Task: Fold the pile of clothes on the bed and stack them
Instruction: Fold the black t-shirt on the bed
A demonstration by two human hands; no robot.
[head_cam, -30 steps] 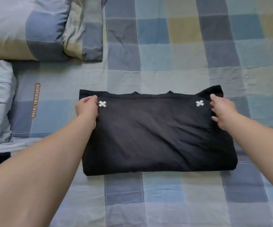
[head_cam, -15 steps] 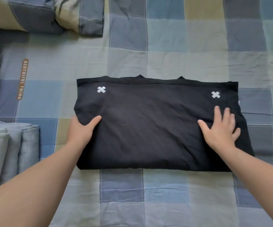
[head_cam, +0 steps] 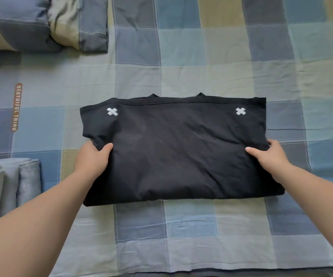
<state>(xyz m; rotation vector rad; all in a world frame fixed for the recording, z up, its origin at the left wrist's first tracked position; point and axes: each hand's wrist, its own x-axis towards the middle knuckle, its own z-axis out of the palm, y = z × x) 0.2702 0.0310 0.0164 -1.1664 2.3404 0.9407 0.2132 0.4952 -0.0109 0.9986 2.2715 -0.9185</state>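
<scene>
A folded black garment (head_cam: 177,152) with two small white crosses near its far corners lies on the checked bed sheet (head_cam: 181,226). My left hand (head_cam: 91,158) grips its left edge, thumb on top and fingers hidden under the cloth. My right hand (head_cam: 266,156) grips the right edge the same way, thumb on top, fingers tucked beneath. The left corner of the garment is bunched up where I hold it.
A stack of folded grey-blue clothes (head_cam: 7,184) lies at the left edge of the bed. Two checked pillows (head_cam: 41,23) sit at the far left. An orange label (head_cam: 17,106) is sewn on the sheet. The near edge of the bed runs along the bottom.
My hands went from the garment's far corners to flat on its top, then out to its side edges, where they now grip it. The left corner has wrinkled.
</scene>
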